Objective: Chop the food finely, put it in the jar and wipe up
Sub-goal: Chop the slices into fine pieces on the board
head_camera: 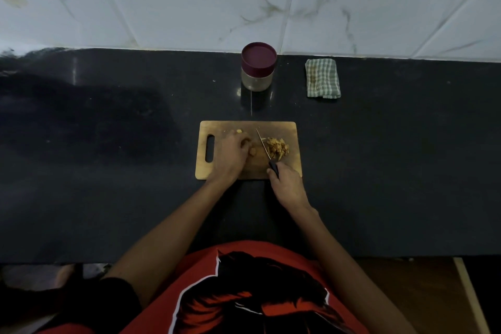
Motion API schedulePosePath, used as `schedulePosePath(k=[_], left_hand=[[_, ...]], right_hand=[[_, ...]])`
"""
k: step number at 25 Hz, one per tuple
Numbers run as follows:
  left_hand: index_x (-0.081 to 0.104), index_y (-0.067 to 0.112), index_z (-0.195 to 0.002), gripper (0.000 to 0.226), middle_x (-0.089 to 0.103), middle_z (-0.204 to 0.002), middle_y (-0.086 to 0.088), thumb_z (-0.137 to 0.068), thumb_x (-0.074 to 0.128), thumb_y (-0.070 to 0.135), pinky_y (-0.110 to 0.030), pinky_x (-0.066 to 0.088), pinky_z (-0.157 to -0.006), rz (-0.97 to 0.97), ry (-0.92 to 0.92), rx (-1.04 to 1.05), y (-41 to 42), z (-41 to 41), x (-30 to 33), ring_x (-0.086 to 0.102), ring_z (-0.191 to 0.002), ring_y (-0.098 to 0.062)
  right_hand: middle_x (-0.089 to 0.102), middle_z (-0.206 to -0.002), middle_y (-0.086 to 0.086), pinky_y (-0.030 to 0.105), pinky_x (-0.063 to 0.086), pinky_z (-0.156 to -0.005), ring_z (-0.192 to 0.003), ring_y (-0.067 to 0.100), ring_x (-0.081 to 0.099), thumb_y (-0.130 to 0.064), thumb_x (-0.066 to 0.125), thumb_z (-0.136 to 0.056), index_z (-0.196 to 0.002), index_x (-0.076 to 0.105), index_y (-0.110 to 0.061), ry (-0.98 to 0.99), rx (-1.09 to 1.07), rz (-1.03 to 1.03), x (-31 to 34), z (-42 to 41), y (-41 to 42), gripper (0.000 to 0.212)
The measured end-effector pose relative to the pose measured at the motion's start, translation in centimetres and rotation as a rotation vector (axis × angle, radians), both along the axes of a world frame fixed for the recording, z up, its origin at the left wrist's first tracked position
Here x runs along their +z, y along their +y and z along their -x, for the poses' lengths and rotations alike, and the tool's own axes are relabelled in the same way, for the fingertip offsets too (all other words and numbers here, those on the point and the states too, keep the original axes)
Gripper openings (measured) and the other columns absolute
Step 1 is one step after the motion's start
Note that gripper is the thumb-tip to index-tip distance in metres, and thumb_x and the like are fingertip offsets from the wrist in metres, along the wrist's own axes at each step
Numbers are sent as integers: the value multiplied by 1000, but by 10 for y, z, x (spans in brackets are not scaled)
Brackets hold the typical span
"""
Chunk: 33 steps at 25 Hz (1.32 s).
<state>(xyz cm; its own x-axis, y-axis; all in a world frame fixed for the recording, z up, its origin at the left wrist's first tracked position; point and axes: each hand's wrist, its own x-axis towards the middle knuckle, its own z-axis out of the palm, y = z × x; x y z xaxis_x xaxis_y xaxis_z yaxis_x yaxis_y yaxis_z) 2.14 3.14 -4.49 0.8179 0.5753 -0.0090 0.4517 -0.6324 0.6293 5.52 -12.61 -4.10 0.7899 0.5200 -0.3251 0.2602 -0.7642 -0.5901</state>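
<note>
Left hand (233,154), fingers curled, pins small tan uncut food chunk (251,151) on rectangular wooden chopping board (294,127). Right hand (286,181) grips black-handled knife (267,150); blade runs away from body, just right of chunk, chopped pile (278,147) beyond.

A dark, polished stone bench (108,144) spans the middle of the frame. Behind it, across the top, rises a wall of white marble-patterned tiles (189,0) with grey veins. At the bottom centre shows a red T-shirt (244,293) bearing a black print. A brown floor (420,293) fills the lower right.
</note>
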Motion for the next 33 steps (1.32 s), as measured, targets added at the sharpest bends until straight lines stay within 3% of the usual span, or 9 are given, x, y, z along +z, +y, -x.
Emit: schedulePosePath(k=[3, 6, 10, 15, 20, 25, 30, 33], left_hand=[[68, 19, -103, 19, 56, -104, -1, -94, 51, 20, -35, 51, -72, -64, 49, 70, 15, -11, 0, 59, -82, -15], [68, 16, -102, 18, 52, -101, -2, -93, 55, 24, -32, 53, -65, -138, 154, 13, 25, -17, 0, 56, -73, -13], [68, 14, -100, 16, 52, -104, -2, -91, 57, 21, -25, 48, -60, -184, 150, -42, 25, -20, 4, 55, -74, -12], [68, 17, -96, 10, 63, -99, 2, -89, 61, 16, -22, 49, -74, -22, 30, -65, 24, -20, 15, 57, -83, -4], [72, 10, -93, 10, 69, -90, 2, -84, 68, 12, -12, 48, -68, 278, -71, 66, 8, -3, 14, 59, -75, 0], [71, 14, -96, 11, 68, -93, 5, -85, 67, 16, -26, 52, -80, 354, 22, 102, 0, 3, 5, 61, -82, -5], [71, 14, -94, 10, 64, -83, 8, -86, 66, 17, -27, 53, -67, 333, 49, 149, -7, 1, 8, 57, -66, -3], [71, 15, -90, 6, 61, -73, 11, -87, 65, 17, -20, 46, -56, 308, 52, 162, -11, 1, 10, 55, -59, -2]], right_hand=[[59, -97, 3, 31, 44, -74, -90, 19, 57, -26, 46, -103, -105, 58, -10, 12, -6, -3, 2, 0, 0, 20], [58, -96, 2, 33, 47, -75, -91, 19, 59, -27, 46, -103, -105, 58, -11, 28, -8, -3, 3, 0, 0, 20], [61, -97, 4, 35, 49, -75, -90, 20, 59, -27, 47, -102, -103, 59, -11, 31, -10, -3, 2, 0, 0, 20], [59, -94, 2, 32, 47, -73, -88, 17, 58, -26, 48, -102, -101, 58, -14, 29, 0, -18, 2, -1, 0, 16], [57, -94, 0, 30, 41, -72, -87, 15, 55, -26, 47, -102, -103, 59, -12, 4, 8, -13, 1, -1, 0, 18], [57, -94, 0, 29, 41, -72, -90, 17, 57, -26, 47, -102, -104, 59, -11, 4, 13, -10, 0, -1, 0, 19], [60, -99, 4, 30, 43, -74, -90, 16, 56, -26, 47, -102, -107, 58, -11, 1, 13, 12, 0, -2, 0, 19], [61, -100, 4, 32, 45, -75, -93, 18, 58, -26, 47, -102, -107, 58, -12, 4, 9, 10, -1, -2, 0, 19]])
